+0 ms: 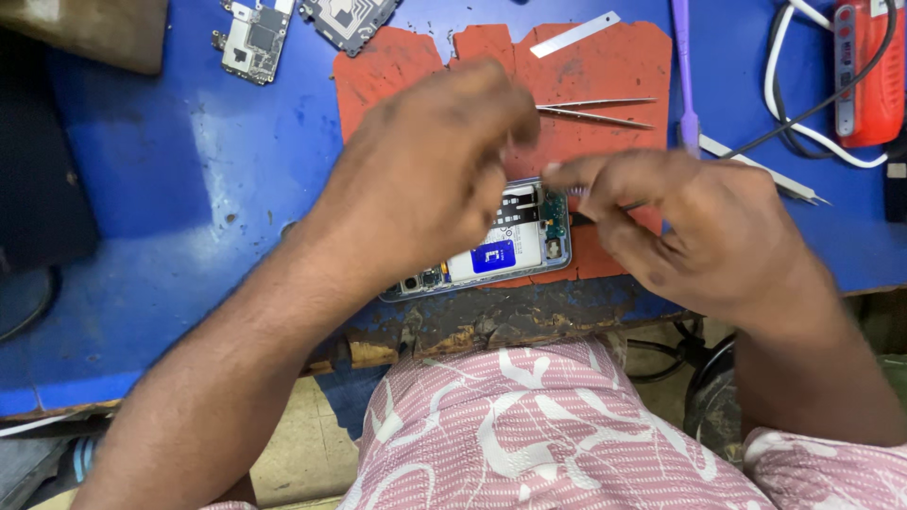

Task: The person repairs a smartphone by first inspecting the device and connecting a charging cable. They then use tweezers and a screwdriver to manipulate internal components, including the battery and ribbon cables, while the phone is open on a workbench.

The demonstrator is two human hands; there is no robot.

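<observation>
A worn blue workbench filled the view, its near edge chipped down to bare wood, with a torn red mat lying on its far middle part. At the near edge of the mat lay an opened phone, back cover off, acting as a shallow tray: inside it sat a pale battery with a blue label, a small green board at its right end and camera parts at its left. The left hand hovered over the phone's left half, fingers curled together (whether they pinched anything could not be told). The right hand hung just right of the phone, thumb and forefinger pressed together on a thin dark tool reaching toward the green board. Metal tweezers lay on the mat beyond, a purple pry tool to their right, two loose circuit boards far left, and a red device with cables far right.
</observation>
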